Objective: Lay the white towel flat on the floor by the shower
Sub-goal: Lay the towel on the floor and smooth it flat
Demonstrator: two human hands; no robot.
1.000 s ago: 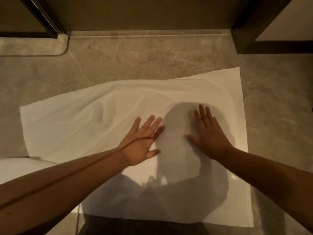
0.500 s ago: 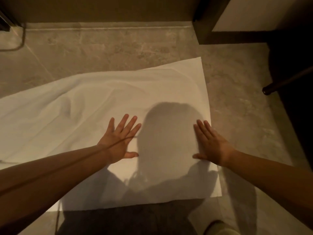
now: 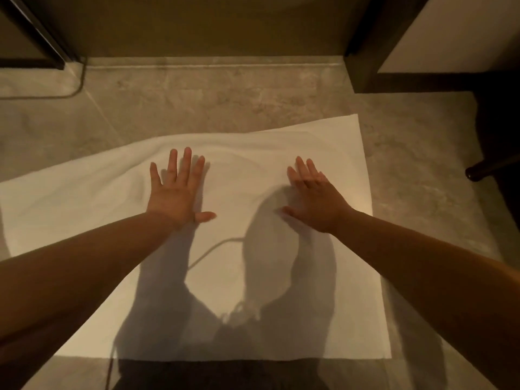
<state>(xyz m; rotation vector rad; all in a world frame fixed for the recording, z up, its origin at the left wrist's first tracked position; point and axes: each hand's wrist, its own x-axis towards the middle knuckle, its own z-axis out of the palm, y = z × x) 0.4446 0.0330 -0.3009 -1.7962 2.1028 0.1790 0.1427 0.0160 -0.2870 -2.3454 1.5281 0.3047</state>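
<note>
Wrinkles ripple through the white towel at far left, beyond our left hand — fingers splayed flat, gripping nothing. The soft cloth lies along the mottled stone floor, long axis left-right. Our right hand presses open-palmed near the smoother right edge.
</note>
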